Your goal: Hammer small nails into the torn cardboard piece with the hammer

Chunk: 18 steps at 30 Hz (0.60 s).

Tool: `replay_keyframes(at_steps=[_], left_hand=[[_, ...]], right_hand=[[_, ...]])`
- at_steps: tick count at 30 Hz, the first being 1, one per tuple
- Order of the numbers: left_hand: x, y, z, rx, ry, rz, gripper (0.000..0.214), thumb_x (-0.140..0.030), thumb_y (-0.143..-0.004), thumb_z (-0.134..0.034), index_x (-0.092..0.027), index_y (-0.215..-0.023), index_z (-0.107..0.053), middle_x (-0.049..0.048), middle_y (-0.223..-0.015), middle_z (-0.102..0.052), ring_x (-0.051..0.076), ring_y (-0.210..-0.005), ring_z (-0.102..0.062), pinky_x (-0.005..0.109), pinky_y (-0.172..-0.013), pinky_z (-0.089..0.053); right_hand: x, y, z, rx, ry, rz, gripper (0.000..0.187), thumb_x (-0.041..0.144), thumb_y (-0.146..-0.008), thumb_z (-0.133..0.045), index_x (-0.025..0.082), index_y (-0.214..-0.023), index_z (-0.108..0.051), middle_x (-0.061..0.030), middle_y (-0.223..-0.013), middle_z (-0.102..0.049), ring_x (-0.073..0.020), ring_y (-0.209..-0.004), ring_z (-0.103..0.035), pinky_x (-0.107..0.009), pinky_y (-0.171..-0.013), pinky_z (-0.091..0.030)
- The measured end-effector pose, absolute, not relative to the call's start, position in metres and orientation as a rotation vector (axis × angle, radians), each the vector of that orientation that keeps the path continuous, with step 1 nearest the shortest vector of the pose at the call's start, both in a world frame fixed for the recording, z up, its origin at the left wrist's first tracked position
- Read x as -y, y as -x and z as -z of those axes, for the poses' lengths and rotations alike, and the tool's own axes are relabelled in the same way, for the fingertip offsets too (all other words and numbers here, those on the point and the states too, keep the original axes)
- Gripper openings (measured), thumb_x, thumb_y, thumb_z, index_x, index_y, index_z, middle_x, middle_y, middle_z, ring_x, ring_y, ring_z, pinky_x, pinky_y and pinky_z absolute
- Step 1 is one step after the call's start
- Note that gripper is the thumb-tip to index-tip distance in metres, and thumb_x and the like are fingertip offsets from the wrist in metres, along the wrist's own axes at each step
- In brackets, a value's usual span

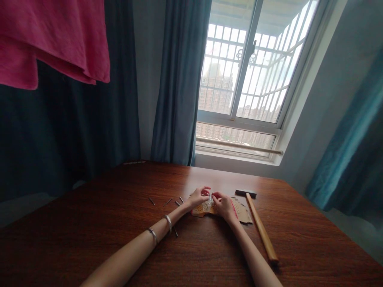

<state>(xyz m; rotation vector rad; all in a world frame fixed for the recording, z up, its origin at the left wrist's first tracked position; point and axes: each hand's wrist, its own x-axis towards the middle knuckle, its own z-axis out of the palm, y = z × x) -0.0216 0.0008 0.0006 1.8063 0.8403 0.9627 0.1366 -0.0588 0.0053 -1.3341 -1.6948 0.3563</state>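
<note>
My left hand [200,196] and my right hand [222,203] are close together over the middle of the table, fingers pinched. Between their fingertips is a small silvery piece [210,197], too small to name exactly. Below them lies a tan sheet pierced with many small holes [241,210], its lower edge uneven and partly covered by my hands. A pinkish-red edging [233,209] shows beside my right wrist. Several thin metal rods, like punches [152,201], are scattered to the left, one of them [176,232] near my left forearm.
A hammer with a wooden handle [261,227] and dark head lies right of the sheet on the brown wooden table [119,247]. Behind the table are blue curtains [176,79] and a barred window [239,79]. Pink cloth [60,40] hangs at upper left.
</note>
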Motion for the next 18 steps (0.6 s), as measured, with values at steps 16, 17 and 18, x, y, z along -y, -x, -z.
replay_keyframes(at_steps=[16, 17, 18], left_hand=[[-0.002, 0.009, 0.012, -0.990, -2.016, -1.089, 0.024, -0.036, -0.071, -0.062, -0.016, -0.081, -0.069, 0.0034, -0.078, -0.068, 0.016, -0.073, -0.062, 0.025, -0.068, -0.048], [-0.002, 0.009, 0.012, -0.987, -2.012, -1.092, 0.024, -0.035, -0.071, -0.062, -0.015, -0.081, -0.069, 0.0035, -0.079, -0.068, 0.016, -0.074, -0.062, 0.024, -0.068, -0.047], [-0.001, 0.009, 0.012, -0.984, -2.009, -1.096, 0.023, -0.034, -0.070, -0.062, -0.015, -0.081, -0.069, 0.0035, -0.079, -0.068, 0.016, -0.075, -0.062, 0.024, -0.068, -0.047]], right_hand=[[0.066, -0.135, -0.005, 1.768, 1.393, -0.286, 0.019, 0.021, -0.078, -0.051, 0.019, -0.078, -0.070, -0.0031, -0.082, -0.064, -0.0129, -0.072, -0.059, -0.022, -0.069, -0.045], [0.066, -0.134, -0.006, 1.771, 1.404, -0.288, 0.019, 0.021, -0.078, -0.052, 0.019, -0.079, -0.071, -0.0032, -0.082, -0.064, -0.0130, -0.072, -0.060, -0.022, -0.069, -0.045], [0.065, -0.133, -0.007, 1.774, 1.418, -0.288, 0.019, 0.020, -0.078, -0.052, 0.019, -0.080, -0.071, -0.0033, -0.083, -0.064, -0.0131, -0.072, -0.060, -0.022, -0.069, -0.045]])
